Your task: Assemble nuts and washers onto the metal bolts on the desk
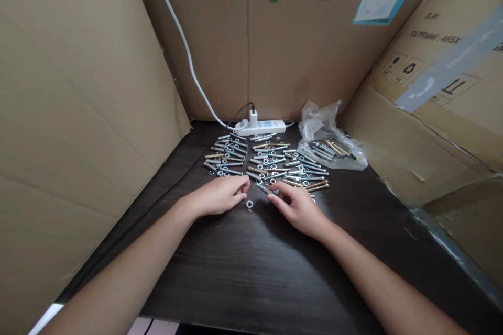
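Note:
My right hand (pixel 296 207) is closed, with thumb and fingers pinching a silver bolt (pixel 262 187) that points up and to the left. My left hand (pixel 222 194) rests at the near edge of the spread hardware, its fingers curled in; whatever they may hold is hidden. A loose washer (pixel 249 204) lies on the table just right of the left thumb. Beyond both hands, many silver and brass-coloured bolts (pixel 275 161) lie in rough rows, with washers and rings among them.
Behind the hardware stands a white power strip (pixel 265 126) with a plugged-in charger and cables. A clear plastic bag (pixel 320 120) holding more bolts (pixel 334 149) lies at back right. Cardboard walls (pixel 212 36) enclose the dark table (pixel 236 272). A black cable (pixel 157 201) runs along the left.

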`<action>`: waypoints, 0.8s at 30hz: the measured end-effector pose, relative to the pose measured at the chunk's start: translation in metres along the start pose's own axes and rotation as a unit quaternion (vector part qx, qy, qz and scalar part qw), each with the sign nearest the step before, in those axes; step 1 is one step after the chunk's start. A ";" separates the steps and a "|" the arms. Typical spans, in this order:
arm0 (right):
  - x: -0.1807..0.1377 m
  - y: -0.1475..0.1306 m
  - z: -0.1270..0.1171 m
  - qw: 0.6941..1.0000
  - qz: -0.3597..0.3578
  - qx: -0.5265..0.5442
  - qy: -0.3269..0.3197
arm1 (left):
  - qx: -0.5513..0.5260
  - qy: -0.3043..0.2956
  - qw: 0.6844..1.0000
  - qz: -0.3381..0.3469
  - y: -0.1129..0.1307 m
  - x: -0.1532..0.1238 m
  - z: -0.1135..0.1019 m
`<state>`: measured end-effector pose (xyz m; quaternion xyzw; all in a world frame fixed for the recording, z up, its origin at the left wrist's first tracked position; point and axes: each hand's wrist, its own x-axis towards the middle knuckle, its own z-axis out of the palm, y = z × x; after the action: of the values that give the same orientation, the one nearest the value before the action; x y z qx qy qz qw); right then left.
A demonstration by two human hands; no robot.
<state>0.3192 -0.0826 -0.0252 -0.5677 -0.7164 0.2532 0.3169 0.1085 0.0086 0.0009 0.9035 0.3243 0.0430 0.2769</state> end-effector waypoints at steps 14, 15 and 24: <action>0.000 0.000 0.000 1.000 0.000 0.009 -0.008 | -0.138 0.119 0.981 0.062 0.023 -0.004 -0.006; 0.000 0.000 0.000 1.000 0.000 0.008 -0.008 | -0.145 0.113 0.981 0.064 0.023 -0.003 -0.005; -0.001 -0.003 -0.001 1.000 -0.003 0.014 -0.017 | -0.221 0.052 0.971 0.071 0.023 -0.003 -0.008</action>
<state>0.3179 -0.0837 -0.0230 -0.5565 -0.7201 0.2718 0.3130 0.1171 -0.0039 0.0197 0.8370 0.2560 0.1802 0.4488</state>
